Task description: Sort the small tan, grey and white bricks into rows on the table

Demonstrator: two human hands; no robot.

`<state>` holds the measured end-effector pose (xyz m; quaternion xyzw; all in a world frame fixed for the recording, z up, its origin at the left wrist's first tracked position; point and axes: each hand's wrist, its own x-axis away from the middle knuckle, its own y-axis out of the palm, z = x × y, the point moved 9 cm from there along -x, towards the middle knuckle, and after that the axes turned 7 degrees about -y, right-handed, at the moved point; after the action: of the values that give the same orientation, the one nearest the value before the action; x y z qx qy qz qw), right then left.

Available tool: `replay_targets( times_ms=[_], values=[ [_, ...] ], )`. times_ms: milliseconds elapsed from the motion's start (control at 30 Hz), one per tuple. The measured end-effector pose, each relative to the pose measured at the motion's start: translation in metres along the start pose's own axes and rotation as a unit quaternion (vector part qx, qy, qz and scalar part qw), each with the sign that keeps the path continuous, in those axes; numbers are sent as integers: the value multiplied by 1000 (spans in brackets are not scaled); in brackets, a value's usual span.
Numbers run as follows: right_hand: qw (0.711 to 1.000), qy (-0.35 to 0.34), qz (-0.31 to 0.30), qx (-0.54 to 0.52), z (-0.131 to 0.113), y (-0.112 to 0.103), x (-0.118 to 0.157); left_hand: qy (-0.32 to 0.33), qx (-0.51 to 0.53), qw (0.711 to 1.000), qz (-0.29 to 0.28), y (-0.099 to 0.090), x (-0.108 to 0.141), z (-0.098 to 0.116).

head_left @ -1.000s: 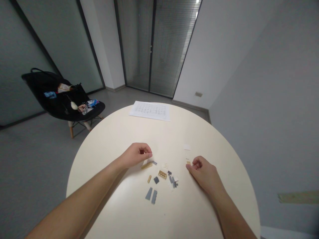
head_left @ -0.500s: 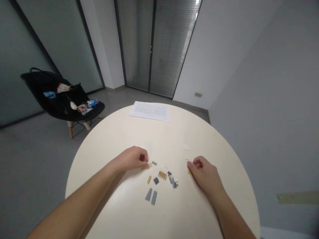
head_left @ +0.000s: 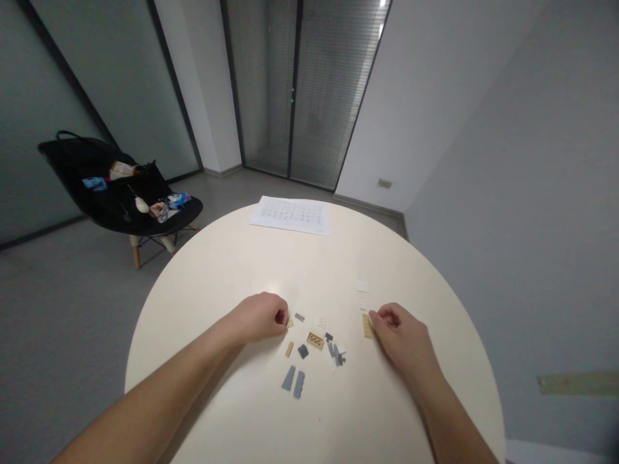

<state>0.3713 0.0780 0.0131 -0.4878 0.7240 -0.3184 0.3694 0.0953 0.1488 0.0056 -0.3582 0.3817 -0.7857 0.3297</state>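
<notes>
My left hand rests curled on the round cream table, and its fingertips close on a tan plastic brick, mostly hidden except for its end. My right hand is on the other side, with its fingers pinching the edge of a long tan plate. Between my hands lie a tan grille plate, a slim tan brick, a dark grey tile and a pair of grey wedge plates.
A printed sheet of paper lies at the table's far edge. Small white pieces sit near my right hand. A black chair holding a bag and assorted items stands back left. Glass doors fill the far wall.
My left hand has moved slightly down and over the tan brick. The tan plate at my right hand has shifted and now shows more of its length beside my fingers.
</notes>
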Motion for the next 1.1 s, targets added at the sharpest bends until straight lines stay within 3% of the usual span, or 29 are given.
replay_targets(
  times_ms=[333, 533, 700, 1100],
  values=[
    [999, 20, 39, -14, 8, -12, -1, -25, -25, 999, 31, -6, 3, -1],
    [999, 16, 35, -21, 10, -10, 0, -7, 0, 1000, 12, -4, 2, -7],
    [999, 24, 35, -23, 12, -9, 0, -35, -34, 999, 21, -9, 2, -15],
    [999, 25, 26, -18, 10, -7, 1, -20, -33, 999, 10, -4, 2, -15]
  ],
)
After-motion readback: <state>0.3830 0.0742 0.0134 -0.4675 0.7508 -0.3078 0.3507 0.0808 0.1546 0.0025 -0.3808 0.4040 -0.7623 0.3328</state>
